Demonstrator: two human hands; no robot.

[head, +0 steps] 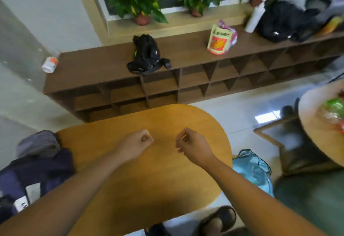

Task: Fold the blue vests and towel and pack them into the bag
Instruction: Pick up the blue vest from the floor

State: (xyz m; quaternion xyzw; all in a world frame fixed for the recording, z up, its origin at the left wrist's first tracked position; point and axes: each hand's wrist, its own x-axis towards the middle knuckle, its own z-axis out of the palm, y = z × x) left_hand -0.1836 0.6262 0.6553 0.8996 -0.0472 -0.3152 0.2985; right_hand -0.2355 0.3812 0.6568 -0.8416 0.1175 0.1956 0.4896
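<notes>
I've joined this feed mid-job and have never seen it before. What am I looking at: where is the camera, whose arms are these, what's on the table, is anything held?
There is no machine here. These are a person's two bare arms, filmed by one camera worn on their head, looking down. The left hand and right hand are curled over the wooden table, apparently holding nothing. A light blue fabric sits beside the table's right edge, and a dark pile of bags or clothes sits at its left.

Dark bag point(46, 167) cut off at L edge.
</notes>
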